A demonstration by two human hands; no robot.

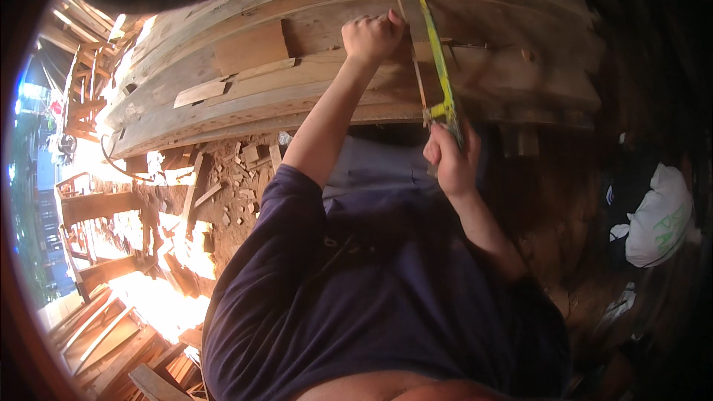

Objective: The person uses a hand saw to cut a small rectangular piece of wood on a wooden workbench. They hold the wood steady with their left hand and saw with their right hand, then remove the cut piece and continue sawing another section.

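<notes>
Fingers (440, 147) of the right grip (454, 160) are wrapped round the near end of the saw (437, 52), just beyond the near edge of the tabletop (512, 30). The saw points away over the boards, its yellow-green bow on the right and its thin blade (417, 78) on the left. It looks light and stiff, though the blade would probably flex if twisted; the handle end seems the sound place to hold, the toothed side the one to avoid. The left grip (371, 36) is curled into a fist on the boards, just beside the blade; whether it pinches anything, I cannot tell. That closeness is the main thing in the way. Left of it lie a flat panel (252, 46) and a thin offcut (200, 93). Scraps (241, 194) litter the floor (230, 234) on the left; farther left, lumber (100, 206) stands in glare. A white bag (657, 219) sits well apart on the right.
</notes>
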